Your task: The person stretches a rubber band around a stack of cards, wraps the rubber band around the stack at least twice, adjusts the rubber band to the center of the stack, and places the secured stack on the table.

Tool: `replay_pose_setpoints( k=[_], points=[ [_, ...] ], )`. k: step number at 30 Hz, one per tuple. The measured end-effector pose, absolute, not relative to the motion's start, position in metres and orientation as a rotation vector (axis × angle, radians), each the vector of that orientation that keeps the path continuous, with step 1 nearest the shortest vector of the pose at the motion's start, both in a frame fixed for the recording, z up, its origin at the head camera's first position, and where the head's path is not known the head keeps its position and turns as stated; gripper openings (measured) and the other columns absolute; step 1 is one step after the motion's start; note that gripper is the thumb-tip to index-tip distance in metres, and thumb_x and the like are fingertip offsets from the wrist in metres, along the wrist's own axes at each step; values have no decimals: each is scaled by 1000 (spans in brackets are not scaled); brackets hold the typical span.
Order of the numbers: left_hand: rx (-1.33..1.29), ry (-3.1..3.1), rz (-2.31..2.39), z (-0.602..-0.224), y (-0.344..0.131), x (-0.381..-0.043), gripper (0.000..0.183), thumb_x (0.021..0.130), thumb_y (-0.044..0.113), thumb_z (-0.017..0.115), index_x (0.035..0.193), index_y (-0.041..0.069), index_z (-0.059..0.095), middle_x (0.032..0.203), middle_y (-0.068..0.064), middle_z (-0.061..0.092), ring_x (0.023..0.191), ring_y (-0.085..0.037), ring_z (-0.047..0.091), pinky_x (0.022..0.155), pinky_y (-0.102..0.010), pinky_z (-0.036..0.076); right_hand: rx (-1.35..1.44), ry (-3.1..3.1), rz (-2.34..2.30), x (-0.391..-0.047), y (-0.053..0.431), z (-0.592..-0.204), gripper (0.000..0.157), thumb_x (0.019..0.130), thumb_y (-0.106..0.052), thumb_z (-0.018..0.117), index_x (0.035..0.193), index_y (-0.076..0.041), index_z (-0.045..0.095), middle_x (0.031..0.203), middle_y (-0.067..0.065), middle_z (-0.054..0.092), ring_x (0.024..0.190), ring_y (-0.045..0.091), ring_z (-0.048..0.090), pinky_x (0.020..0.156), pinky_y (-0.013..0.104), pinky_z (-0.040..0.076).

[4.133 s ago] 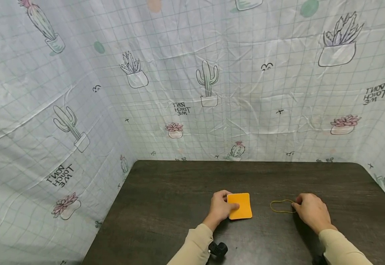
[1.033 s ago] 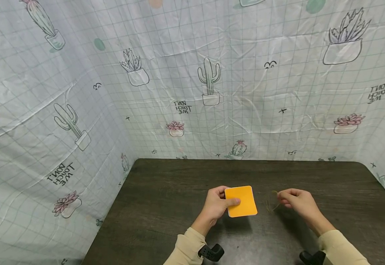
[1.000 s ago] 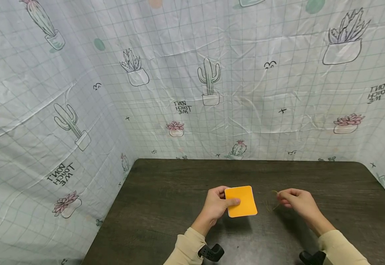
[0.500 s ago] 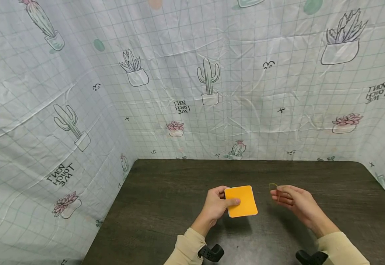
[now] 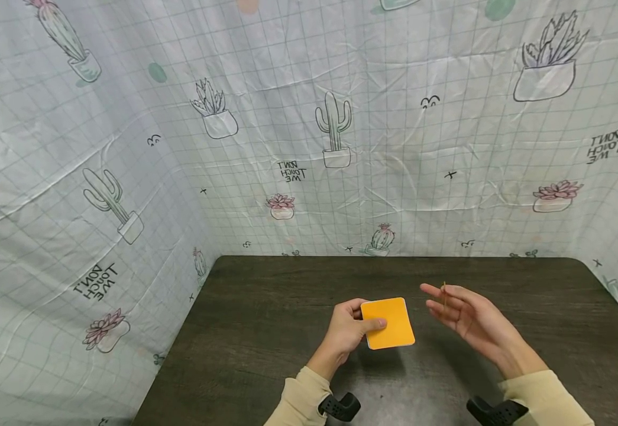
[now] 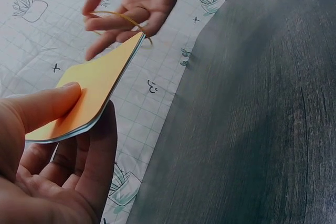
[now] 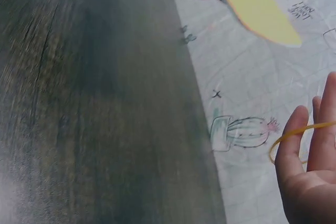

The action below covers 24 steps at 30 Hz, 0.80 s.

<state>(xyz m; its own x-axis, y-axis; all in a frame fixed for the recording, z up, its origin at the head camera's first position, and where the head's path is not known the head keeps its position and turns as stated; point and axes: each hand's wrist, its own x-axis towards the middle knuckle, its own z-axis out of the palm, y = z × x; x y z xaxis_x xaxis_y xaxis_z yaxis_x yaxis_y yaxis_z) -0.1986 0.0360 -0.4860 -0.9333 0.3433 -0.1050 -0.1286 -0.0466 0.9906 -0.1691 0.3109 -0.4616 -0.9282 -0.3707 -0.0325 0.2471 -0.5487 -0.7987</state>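
the orange card stack (image 5: 396, 331), held above the dark table (image 5: 266, 296), serves as landmark. at its left edge, the left hand (image 5: 345, 331) holds it firmly, thumb flat on the top face and fingers beneath; the edge appears layered. to its right, and apart from it, the right hand (image 5: 481, 325) has its fingers mostly extended and spread; thumb and fingertip seem to pinch the yellow band (image 7: 315, 125), which loops across the fingers. whether the pinch is tight cannot be told.

likely faults: if the thumb eases while the fingers spread, the band may slip off and spring away or drop. drawn unevenly over the stack, it could catch a rounded corner and twist. with only the left side gripped, a sideways pull might fan the layers or bend the free edge.
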Motion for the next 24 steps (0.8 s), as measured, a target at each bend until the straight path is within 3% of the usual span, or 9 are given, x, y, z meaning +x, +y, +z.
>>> replay_pose_setpoints(
  k=[4,10,16,24],
  points=[
    [230,1911,2051,-487,36,-199,25,83,0,81,106,2,71,93,-7,71,83,-23,73,69,-43,61,-339,1098,-2518,-170,308,-457,45,112,-13,26,108,-7,71,142,6,57,113,24,66,105,39,46],
    [205,1902,2063,-488,38,-199,24,82,-1,81,104,4,71,92,-7,72,83,-23,73,69,-43,61,-580,864,-2555,-172,305,-459,52,111,-1,16,131,-3,64,152,9,47,117,31,64,110,42,41],
    [212,1899,2062,-489,37,-198,26,82,-1,81,106,2,70,93,-7,72,84,-23,73,70,-42,61,-601,958,-2561,-171,303,-460,52,108,8,20,137,-5,62,152,4,48,114,28,66,104,41,46],
    [226,1901,2061,-489,37,-198,26,82,-1,81,106,2,70,93,-7,72,83,-23,73,71,-44,61,-594,1015,-2592,-168,301,-458,51,107,9,24,139,-7,61,144,4,56,101,22,71,92,38,54]
  ],
)
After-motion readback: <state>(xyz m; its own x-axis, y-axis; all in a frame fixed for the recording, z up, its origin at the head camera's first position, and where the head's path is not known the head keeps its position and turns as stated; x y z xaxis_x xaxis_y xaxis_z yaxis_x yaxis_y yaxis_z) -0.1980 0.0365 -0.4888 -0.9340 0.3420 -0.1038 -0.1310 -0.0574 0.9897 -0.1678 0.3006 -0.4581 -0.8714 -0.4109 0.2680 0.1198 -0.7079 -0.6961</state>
